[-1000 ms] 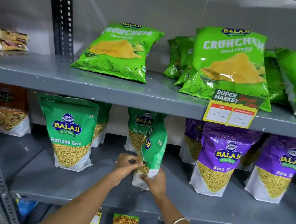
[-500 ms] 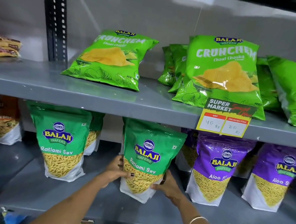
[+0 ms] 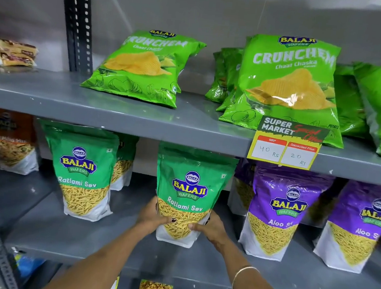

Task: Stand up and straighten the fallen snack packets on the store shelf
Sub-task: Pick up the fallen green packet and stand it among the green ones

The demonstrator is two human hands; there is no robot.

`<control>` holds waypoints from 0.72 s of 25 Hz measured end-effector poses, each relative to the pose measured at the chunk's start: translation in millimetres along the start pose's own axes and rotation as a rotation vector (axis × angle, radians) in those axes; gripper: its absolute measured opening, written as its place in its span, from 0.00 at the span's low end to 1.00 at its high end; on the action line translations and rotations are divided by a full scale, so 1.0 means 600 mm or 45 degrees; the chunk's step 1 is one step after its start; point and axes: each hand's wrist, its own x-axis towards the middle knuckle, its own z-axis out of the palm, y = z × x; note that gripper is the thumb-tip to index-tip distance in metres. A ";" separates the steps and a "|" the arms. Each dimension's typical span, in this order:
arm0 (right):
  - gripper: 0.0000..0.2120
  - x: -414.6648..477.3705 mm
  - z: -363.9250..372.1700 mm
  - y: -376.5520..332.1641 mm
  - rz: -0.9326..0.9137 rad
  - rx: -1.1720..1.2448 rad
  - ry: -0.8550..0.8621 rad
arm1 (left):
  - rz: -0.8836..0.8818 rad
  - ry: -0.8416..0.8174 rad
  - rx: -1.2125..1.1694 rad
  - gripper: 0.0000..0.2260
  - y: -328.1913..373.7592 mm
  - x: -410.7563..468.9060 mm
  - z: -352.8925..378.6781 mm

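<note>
A green Ratlami Sev packet stands upright, front facing me, on the middle shelf. My left hand grips its lower left edge and my right hand grips its lower right edge. Another green Ratlami Sev packet stands upright to the left. On the upper shelf a light green Crunchem chips bag lies tilted back, and a second Crunchem bag leans in front of several more.
Two purple Aloo Sev packets stand to the right. An orange packet stands at far left. A yellow price tag hangs on the upper shelf edge. A slotted steel upright rises at the back left.
The green packet was edge-on and tilted in my hands; it has been turned to face front and set upright. Both hands slid to its lower corners.
</note>
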 end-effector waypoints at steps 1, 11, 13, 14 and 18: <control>0.41 0.001 -0.002 -0.004 0.023 -0.084 -0.029 | -0.019 -0.006 0.046 0.22 0.001 -0.003 0.000; 0.19 -0.008 0.120 -0.128 0.841 -0.669 -0.776 | -0.576 -0.027 0.347 0.23 -0.092 -0.028 -0.261; 0.16 -0.017 0.213 -0.157 0.736 -0.684 -0.721 | -0.631 -0.001 0.317 0.23 -0.124 -0.025 -0.333; 0.16 -0.019 0.253 -0.166 0.622 -0.690 -0.618 | -0.628 0.035 0.274 0.23 -0.139 -0.021 -0.358; 0.43 -0.002 0.393 -0.185 0.244 -0.300 -0.198 | -0.302 0.147 0.090 0.35 -0.174 0.016 -0.421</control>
